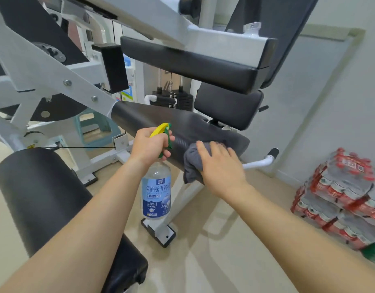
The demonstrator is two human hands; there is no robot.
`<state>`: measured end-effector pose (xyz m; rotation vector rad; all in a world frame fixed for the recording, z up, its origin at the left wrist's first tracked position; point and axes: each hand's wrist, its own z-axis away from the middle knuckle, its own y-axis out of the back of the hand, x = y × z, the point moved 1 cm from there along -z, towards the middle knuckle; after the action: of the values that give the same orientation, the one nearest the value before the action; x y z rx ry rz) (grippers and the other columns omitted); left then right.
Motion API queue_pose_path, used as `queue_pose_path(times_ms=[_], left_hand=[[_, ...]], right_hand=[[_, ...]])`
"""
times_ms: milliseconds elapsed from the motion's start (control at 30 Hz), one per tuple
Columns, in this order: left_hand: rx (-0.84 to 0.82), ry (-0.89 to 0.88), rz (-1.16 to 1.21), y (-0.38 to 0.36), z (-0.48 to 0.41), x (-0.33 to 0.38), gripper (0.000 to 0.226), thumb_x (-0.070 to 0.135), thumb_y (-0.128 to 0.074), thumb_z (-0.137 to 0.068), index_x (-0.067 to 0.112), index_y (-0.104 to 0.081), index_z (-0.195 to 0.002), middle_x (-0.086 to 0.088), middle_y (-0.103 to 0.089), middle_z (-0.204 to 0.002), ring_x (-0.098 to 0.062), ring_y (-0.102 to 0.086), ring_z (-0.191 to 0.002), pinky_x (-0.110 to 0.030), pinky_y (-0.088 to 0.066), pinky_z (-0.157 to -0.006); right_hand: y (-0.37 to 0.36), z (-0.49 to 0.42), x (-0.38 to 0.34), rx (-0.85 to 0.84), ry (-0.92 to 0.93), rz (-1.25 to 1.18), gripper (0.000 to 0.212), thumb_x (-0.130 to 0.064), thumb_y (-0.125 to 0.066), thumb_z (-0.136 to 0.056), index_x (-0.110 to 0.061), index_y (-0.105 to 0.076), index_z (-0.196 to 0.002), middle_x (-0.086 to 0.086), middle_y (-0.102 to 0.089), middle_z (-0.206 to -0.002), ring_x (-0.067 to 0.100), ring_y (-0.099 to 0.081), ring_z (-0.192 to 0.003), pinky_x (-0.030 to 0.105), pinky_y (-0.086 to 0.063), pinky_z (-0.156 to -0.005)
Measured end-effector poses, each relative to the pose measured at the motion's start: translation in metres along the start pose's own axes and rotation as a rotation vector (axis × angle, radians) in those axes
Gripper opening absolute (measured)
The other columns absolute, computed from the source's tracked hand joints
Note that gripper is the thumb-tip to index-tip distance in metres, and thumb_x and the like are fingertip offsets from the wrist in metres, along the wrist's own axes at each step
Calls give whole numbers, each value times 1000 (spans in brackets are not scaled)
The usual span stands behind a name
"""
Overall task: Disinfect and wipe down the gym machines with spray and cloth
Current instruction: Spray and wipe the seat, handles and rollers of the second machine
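Centre frame: left grip [151, 144] curled round the trigger of spray bottle [156, 193], which hangs below it; right grip [221, 163], fingers flat, presses cloth [192, 166] onto black pad [171, 121].

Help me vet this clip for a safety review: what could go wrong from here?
The left hand grips the spray bottle close beside the right hand, so a squeeze might wet skin instead of the black pad. The grey cloth is bunched under that hand at the pad's end, so the rest could go unwiped.
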<state>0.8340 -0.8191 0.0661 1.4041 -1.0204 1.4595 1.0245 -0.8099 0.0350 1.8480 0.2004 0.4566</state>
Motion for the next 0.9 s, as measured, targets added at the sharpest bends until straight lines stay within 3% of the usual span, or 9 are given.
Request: queue_pose_path(times_ms=[200, 400, 533, 633, 700, 733, 800, 900], left_hand=[[97, -31, -3, 3, -5, 6, 30, -8, -47, -82, 5, -70, -97, -7, -75, -94, -16, -51, -41, -25, -41, -47], [117, 29, -31, 19, 14, 41, 30, -7, -48, -83, 11, -70, -92, -9, -75, -95, -15, -52, -41, -23, -40, -43], [86, 91, -53, 19, 36, 81, 32, -8, -47, -82, 8, -71, -97, -13, -76, -105, -19, -52, -45, -26, -42, -48], [54, 131, -51, 11, 53, 115, 35, -8, -47, -81, 6, -71, -101, -14, -76, -108, -19, -53, -46, -27, -43, -48], [41, 147, -57, 7, 64, 137, 35, -8, -47, -81, 7, -71, -102, -13, -76, -108, -17, -54, -46, -27, -44, -49], [38, 157, -60, 4, 69, 150, 35, -8, -48, -81, 8, -71, -103, -12, -76, -108, -16, -54, -46, -27, -44, -50], [32, 182, -55, 0, 80, 178, 36, -9, -48, -82, 8, -71, -103, -11, -76, -108, -15, -54, -45, -27, -45, -50], [5, 203, -69, -4, 95, 219, 37, -9, -48, -82, 8, -71, -104, -9, -77, -107, -15, -54, -46, -28, -46, -51]], right_hand=[[-12, -72, -49, -46, -6, -13, 63, -31, -42, -99, -18, -15, -154, 23, -36, -149, 39, -36, -137, 48, -32, -111], [1, -67, -52, -140, 46, 25, 63, -25, -35, -101, -15, -7, -157, 29, -27, -153, 43, -30, -140, 48, -31, -113], [14, -24, -32, -151, 42, -54, 59, -22, -28, -96, -16, -29, -155, 27, -33, -154, 43, -39, -136, 50, -37, -108], [36, 2, -4, -367, 55, -153, 61, -20, -48, -95, -20, -29, -154, 16, -23, -160, 36, -31, -142, 46, -35, -111], [63, 7, 10, -536, 24, -298, 50, -16, -57, -86, -25, -48, -134, 6, -41, -146, 29, -43, -129, 45, -46, -101], [81, 7, 18, -631, -48, -444, 34, -16, -55, -80, -30, -58, -110, 0, -57, -127, 25, -54, -113, 46, -51, -92], [114, 6, 33, -733, -199, -686, 19, -21, -41, -68, -25, -56, -80, -5, -68, -88, 21, -60, -83, 44, -55, -80], [151, 10, 54, -771, -361, -857, 27, -25, -31, -63, -26, -54, -77, 6, -68, -89, 29, -64, -89, 44, -53, -82]])
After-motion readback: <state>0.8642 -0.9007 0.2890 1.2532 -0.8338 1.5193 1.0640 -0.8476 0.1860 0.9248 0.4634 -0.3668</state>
